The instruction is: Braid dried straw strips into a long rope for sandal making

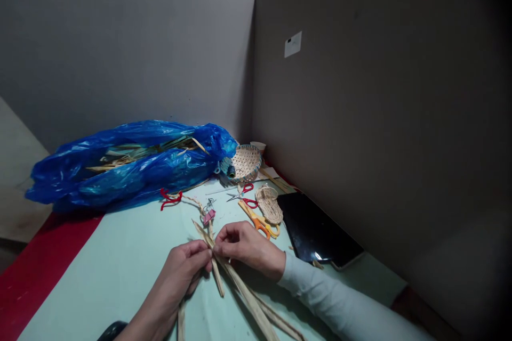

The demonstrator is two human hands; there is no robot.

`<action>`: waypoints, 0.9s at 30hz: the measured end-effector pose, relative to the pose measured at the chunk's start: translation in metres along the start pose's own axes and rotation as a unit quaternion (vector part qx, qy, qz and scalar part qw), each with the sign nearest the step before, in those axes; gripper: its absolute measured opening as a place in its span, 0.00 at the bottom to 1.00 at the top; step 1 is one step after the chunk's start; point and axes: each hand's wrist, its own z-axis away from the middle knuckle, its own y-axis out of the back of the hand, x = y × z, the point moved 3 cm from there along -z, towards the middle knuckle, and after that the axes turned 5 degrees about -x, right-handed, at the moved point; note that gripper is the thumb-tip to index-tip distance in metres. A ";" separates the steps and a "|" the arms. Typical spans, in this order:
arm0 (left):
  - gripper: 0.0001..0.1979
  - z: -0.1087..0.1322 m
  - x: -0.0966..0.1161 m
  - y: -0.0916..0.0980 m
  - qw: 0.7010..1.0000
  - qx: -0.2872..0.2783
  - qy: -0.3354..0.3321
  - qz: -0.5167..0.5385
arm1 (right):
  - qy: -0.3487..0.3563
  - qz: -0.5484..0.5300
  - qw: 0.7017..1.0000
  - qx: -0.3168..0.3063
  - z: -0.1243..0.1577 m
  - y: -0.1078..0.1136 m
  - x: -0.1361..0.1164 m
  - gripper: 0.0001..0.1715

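Note:
My left hand (182,272) and my right hand (246,248) meet low in the middle of the view, both pinched on a bundle of flat dried straw strips (240,290). The strips cross under my fingers and fan out toward me over the pale green mat (112,266). Beyond my fingers the strips run into a twisted braid (196,203) held by a pink binder clip (208,216). The fingers of both hands are closed round the strips.
A blue plastic bag (132,162) of straw lies at the back left. Near the corner sit a woven basket (246,162), red scissors (245,195), orange scissors (260,222), a small woven sandal (270,204) and a dark tablet (318,232). Grey partitions close off the back and right.

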 end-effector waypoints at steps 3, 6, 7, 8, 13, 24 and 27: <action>0.15 0.000 0.000 0.001 1.000 0.000 0.000 0.001 | -0.023 -0.013 1.000 -0.003 0.000 0.000 0.001 0.08; 0.16 0.002 0.000 0.001 1.000 0.002 0.007 -0.008 | -0.035 0.041 0.998 0.016 0.001 0.002 0.001 0.08; 0.16 0.002 0.001 0.000 1.000 -0.002 0.008 -0.010 | -0.030 0.075 0.996 0.030 0.001 0.002 0.000 0.07; 0.17 0.003 0.001 0.000 1.000 -0.007 0.009 -0.011 | -0.021 0.111 0.993 0.045 0.002 0.003 -0.001 0.06; 0.22 0.002 0.002 -0.001 1.000 -0.001 0.003 -0.025 | -0.003 0.211 0.974 0.080 0.005 0.001 -0.007 0.05; 0.18 -0.001 -0.001 0.002 0.998 0.036 0.001 -0.059 | -0.028 0.160 0.986 0.043 0.000 0.004 0.001 0.07; 0.17 0.000 0.002 0.001 0.997 0.052 -0.002 -0.062 | -0.022 0.161 0.986 0.037 -0.001 0.004 0.002 0.07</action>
